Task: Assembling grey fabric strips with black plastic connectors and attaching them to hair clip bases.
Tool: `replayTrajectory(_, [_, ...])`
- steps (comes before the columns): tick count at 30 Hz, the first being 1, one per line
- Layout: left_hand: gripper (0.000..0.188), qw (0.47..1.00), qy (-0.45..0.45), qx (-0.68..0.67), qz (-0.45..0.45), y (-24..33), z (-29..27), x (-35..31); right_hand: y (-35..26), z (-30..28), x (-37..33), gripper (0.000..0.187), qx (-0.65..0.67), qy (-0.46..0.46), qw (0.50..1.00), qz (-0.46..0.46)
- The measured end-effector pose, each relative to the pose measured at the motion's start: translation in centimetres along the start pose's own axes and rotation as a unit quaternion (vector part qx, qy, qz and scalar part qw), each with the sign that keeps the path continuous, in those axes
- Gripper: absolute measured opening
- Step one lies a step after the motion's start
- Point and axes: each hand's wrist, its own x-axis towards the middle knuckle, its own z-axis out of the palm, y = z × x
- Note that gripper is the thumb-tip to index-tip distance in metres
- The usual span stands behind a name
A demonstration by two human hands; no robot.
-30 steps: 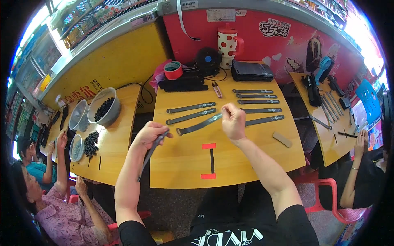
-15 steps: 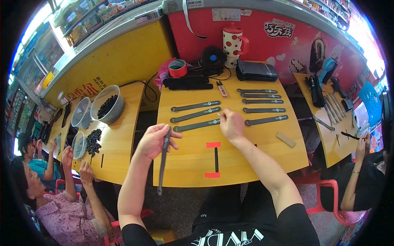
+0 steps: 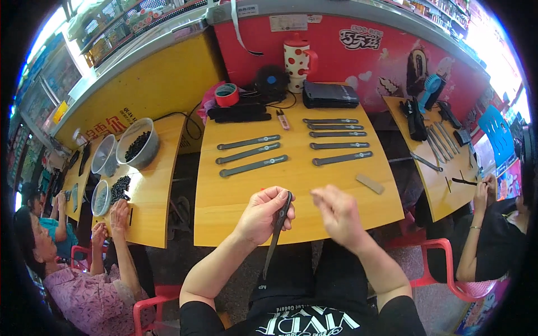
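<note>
Over the table's front edge, my left hand (image 3: 264, 214) pinches one end of a dark grey strap (image 3: 275, 238), which hangs down toward my lap. My right hand (image 3: 341, 218) is just to its right, apart from the strap. Its fingers are curled together and somewhat blurred; whatever they may hold is too small to make out. Beyond my hands, several similar straps lie in two columns, a left group (image 3: 253, 166) and a right group (image 3: 342, 158). Each is flat, with a rounded end and a pale printed mark.
Farther back are pink-handled snips (image 3: 283, 119), red-rimmed tape (image 3: 226, 95), a black pouch (image 3: 330, 94) and a dotted tumbler (image 3: 296, 63). A tan strip (image 3: 370, 183) lies right. Co-workers sit both sides; the left table holds tubs (image 3: 142, 144) of black pieces.
My left hand has moved right and nearer the middle, carrying the strap. My right hand has drawn back from the left column of straps toward me. The view has shifted.
</note>
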Motion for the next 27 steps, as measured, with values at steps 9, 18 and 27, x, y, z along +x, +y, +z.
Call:
replayTrajectory(9, [0.021, 0.999, -0.012, -0.032, 0.019, -3.7, 4.4, -0.4, -2.7, -2.8, -5.1, 0.026, -0.117, 0.007, 0.991, -0.062])
replayTrajectory(18, [0.02, 1.0, -0.02, 0.008, 0.019, -4.7, 5.9, -0.9, -3.2, -3.9, -5.7, 0.028, -0.219, 0.069, 0.968, -0.103])
replayTrajectory(27, [0.021, 0.999, -0.012, 0.036, 0.034, -4.5, 6.2, -1.0, -3.0, -4.2, -5.8, 0.034, -0.281, 0.053, 0.95, -0.123])
